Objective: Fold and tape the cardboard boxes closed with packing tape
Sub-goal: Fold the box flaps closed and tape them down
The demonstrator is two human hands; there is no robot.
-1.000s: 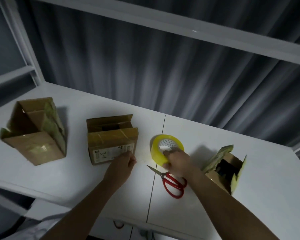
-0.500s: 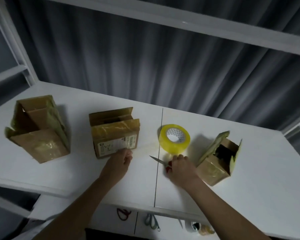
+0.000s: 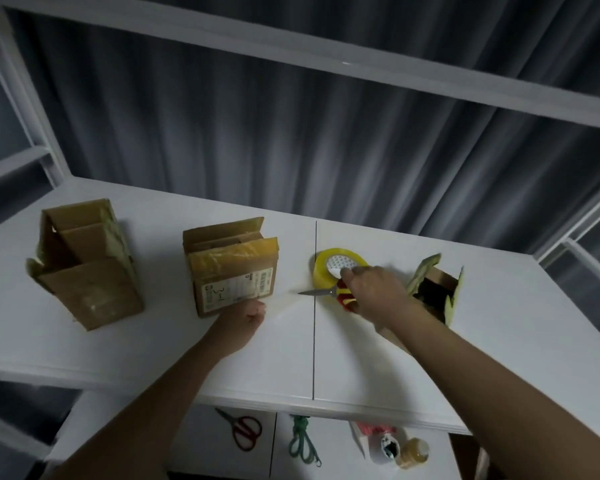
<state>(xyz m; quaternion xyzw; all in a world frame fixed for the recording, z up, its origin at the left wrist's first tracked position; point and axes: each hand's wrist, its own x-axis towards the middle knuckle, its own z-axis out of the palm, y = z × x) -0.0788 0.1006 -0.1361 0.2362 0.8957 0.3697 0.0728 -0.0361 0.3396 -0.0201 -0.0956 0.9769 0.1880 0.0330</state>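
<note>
Closest to me, under the bench edge, a lower shelf (image 3: 222, 455) is holding a spare pair of red scissors (image 3: 244, 432), a green cord (image 3: 300, 441) and a couple of small bottles (image 3: 400, 452). Up on the white bench (image 3: 153, 348), my left hand (image 3: 245, 315) is sitting with fingers curled at the front bottom corner of the middle box (image 3: 231, 268); I can't tell if it's pinching anything there. My right hand (image 3: 374, 292) is gripping the red-handled scissors (image 3: 329, 293), blades pointing left, just in front of the yellow tape roll (image 3: 338, 266). The middle box is showing its label, rear flaps standing up. The left box (image 3: 84, 265) is sitting well apart with its flaps open, and the right box (image 3: 433, 289) is lying tipped, partly behind my wrist. Grey curtains (image 3: 291, 140) are hanging at the back.
</note>
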